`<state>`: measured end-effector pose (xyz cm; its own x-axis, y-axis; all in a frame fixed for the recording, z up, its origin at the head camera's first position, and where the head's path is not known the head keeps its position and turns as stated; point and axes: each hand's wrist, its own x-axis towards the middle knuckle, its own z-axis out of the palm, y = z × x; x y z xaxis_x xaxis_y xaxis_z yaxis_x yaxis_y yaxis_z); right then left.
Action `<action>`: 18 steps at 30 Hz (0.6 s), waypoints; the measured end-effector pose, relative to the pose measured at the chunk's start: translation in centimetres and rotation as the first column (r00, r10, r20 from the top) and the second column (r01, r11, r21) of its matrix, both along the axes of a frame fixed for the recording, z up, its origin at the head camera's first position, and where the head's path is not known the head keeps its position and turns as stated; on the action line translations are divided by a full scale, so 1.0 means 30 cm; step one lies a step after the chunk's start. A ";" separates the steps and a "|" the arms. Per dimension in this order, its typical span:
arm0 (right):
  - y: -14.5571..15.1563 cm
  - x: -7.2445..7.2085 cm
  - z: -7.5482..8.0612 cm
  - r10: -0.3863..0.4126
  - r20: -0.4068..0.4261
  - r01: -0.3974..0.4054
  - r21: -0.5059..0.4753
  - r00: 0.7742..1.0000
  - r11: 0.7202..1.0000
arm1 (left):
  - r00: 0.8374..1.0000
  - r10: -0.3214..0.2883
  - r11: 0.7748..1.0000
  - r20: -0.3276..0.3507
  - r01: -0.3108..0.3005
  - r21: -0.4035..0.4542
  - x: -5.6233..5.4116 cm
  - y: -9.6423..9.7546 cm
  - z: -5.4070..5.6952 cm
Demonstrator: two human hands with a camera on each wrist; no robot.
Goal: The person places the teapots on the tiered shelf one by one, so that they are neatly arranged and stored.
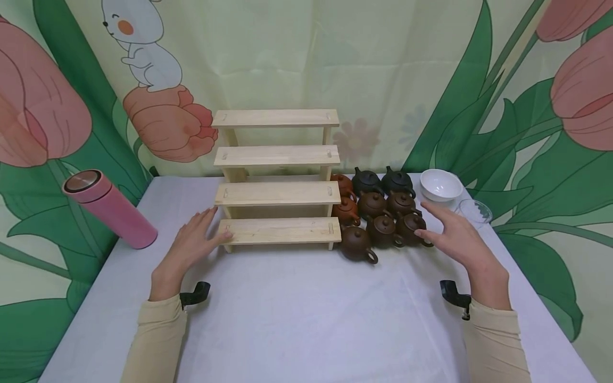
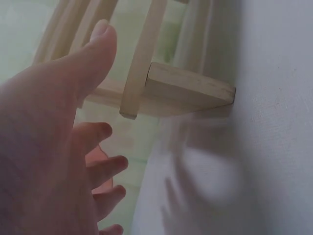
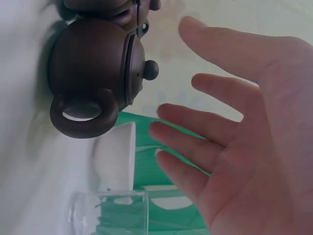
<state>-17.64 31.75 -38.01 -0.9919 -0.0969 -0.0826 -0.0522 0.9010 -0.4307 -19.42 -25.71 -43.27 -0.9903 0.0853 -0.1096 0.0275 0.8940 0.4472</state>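
A stepped wooden rack with several pale shelves stands at the middle back of the table. My left hand is at its left end, fingers spread and thumb by the lowest shelf; whether the thumb touches the wood I cannot tell. Right of the rack, several small teapots stand close together: dark brown ones, black ones and reddish-brown ones. My right hand hovers with spread fingers beside the nearest brown teapot at the group's right side, holding nothing.
A white bowl and a clear glass cup stand at the back right, past the right hand. On the left of the table is a pink thermos flask. A printed cloth backdrop hangs behind the white-covered table.
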 end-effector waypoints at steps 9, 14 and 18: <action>0.007 0.001 -0.024 -0.019 0.100 0.020 -0.009 0.995 1.000 | 0.998 -0.001 0.999 0.063 -0.002 0.052 -0.012 -0.009 -0.023; 0.007 -0.001 -0.030 -0.002 0.117 0.005 -0.025 0.993 1.000 | 0.997 -0.003 0.997 0.075 -0.003 0.073 -0.015 -0.006 -0.035; 0.012 -0.010 -0.037 0.006 0.128 -0.003 -0.026 0.992 1.000 | 0.998 -0.015 0.994 0.057 0.008 0.107 -0.012 -0.007 -0.041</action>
